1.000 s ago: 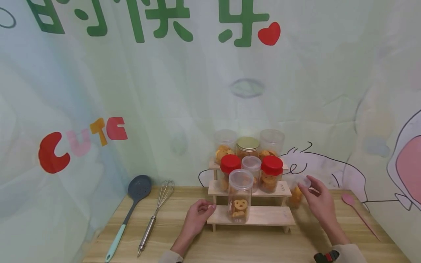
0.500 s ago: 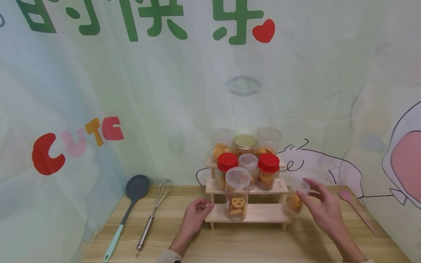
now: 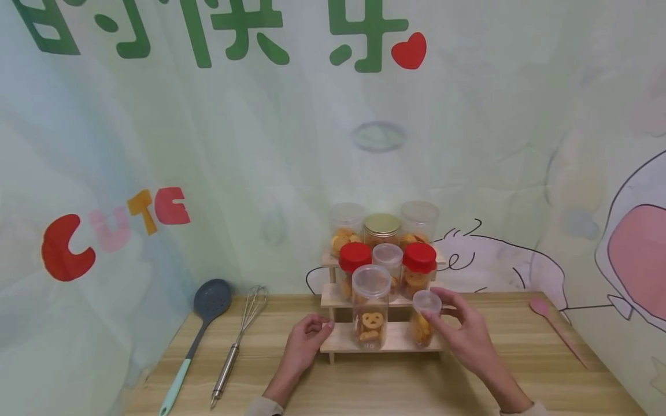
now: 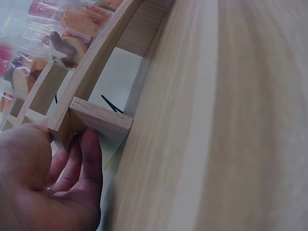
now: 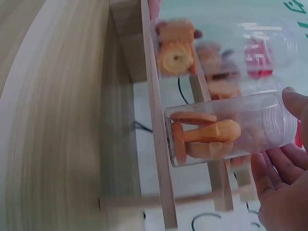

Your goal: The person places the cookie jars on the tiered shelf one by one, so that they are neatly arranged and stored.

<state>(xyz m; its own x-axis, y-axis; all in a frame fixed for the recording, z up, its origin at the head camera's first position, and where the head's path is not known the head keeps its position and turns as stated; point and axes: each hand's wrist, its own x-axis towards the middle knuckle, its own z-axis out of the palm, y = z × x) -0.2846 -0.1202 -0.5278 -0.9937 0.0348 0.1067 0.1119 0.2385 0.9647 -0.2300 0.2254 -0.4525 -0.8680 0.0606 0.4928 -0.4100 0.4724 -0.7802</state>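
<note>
A three-step wooden display rack [image 3: 398, 340] stands on the table. My left hand [image 3: 306, 344] holds the left end of its lowest step; in the left wrist view the fingers [image 4: 90, 156] curl under the plank beside the leg. My right hand [image 3: 465, 335] pinches a small clear jar [image 3: 422, 330] of cookies near its top, at the right end of that step. In the right wrist view the jar's base is at the plank; whether it bears on it I cannot tell. Left of it on the lowest step stands a taller clear jar [image 3: 372, 306] with bear-faced cookies.
Red-lidded jars [image 3: 419, 258] flank a clear jar [image 3: 387, 255] on the middle step. The top step bears a gold-lidded jar [image 3: 382, 224] between two clear jars. A skimmer [image 3: 212, 297] and whisk [image 3: 234, 352] lie left, a pink spoon [image 3: 557, 332] right. A printed curtain hangs behind.
My right hand has carried the small jar left from beside the rack to the right end of the lowest step. The left hand keeps its hold on the rack.
</note>
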